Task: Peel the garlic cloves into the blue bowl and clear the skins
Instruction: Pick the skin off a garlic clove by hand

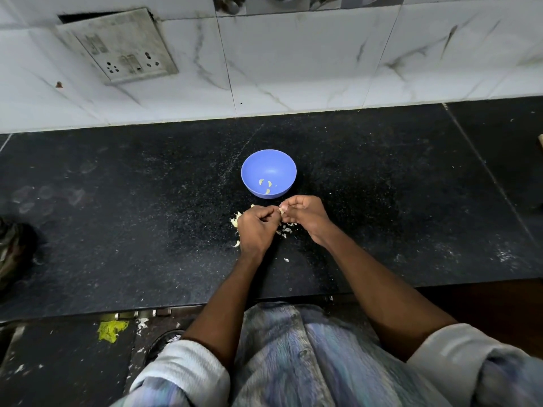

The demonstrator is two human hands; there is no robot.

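- Blue bowl (pixel 268 173) sits on the black worktop (pixel 117 230), about midway between its left and right ends and a bit nearer the wall edge than the front edge.
- Three peeled cloves (pixel 265 185) lie in the bottom of the bowl.
- Both hands meet just in front of the bowl, on the side toward the person.
- Left hand (pixel 256 227) has its fingers curled in; what it holds is hidden, so I cannot tell.
- Right hand (pixel 305 214) pinches a small pale garlic clove (pixel 282 210) at its fingertips.
- That clove is too small to tell which way it points.
- From the pinch, the bowl lies straight ahead toward the wall, very near, and the right hand is a little nearer to it.
- Nothing stands between the hands and the bowl.
- Pale skins (pixel 285 229) lie loose on the worktop under and beside the hands, some toward the front edge; these are not yet cleared.
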